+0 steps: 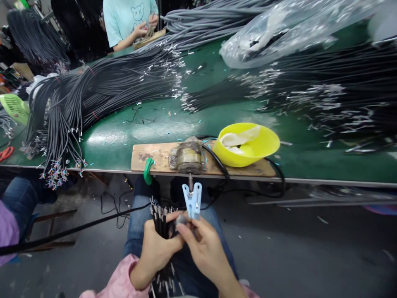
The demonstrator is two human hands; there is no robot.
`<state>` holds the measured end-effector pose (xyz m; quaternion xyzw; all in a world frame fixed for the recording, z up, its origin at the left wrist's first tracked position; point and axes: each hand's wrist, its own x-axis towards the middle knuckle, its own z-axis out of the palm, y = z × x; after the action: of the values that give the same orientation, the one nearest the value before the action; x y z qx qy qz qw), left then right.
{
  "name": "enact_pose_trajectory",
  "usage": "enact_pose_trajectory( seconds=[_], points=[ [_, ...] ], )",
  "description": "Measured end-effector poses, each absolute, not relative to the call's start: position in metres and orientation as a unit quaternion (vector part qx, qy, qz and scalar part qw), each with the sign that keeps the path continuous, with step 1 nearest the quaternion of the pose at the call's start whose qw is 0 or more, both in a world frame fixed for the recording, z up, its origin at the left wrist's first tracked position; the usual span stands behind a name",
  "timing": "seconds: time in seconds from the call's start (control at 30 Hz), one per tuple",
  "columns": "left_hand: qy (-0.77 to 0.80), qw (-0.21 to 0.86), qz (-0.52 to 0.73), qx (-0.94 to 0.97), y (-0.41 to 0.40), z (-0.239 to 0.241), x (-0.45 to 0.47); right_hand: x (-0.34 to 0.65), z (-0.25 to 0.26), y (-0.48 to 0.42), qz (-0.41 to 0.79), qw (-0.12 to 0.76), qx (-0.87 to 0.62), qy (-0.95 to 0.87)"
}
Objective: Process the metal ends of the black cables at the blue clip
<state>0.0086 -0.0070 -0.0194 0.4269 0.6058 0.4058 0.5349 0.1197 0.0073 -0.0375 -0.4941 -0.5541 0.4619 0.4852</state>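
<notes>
My left hand is closed around a bundle of black cables, whose stripped ends point up above the fist. More of the bundle hangs down over my lap. My right hand is pinched just below a light blue clothespin, and a grey covering shows at its thumb tip. What lies between those fingers is hidden. The clothespin sits at the end of the shaft of a small, worn motor. That motor is mounted on a wooden board at the table's front edge.
A yellow cut-open container with white cloth inside stands right of the motor. A green clamp handle rises from the board. Black cable bundles and a clear plastic bag lie on the green table. A co-worker sits opposite.
</notes>
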Motion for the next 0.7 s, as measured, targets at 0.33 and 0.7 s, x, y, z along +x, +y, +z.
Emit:
enact_pose_trajectory(
  seconds=[0.33, 0.7],
  points=[
    [0.633, 0.554, 0.426, 0.332, -0.019, -0.028, 0.009, 0.132, -0.037, 0.017, 0.644, 0.475, -0.445, -0.401],
    [0.597, 0.591, 0.457, 0.293, -0.026, -0.029, 0.016, 0.118, -0.04, 0.001, 0.533, 0.566, -0.464, -0.425]
  ],
)
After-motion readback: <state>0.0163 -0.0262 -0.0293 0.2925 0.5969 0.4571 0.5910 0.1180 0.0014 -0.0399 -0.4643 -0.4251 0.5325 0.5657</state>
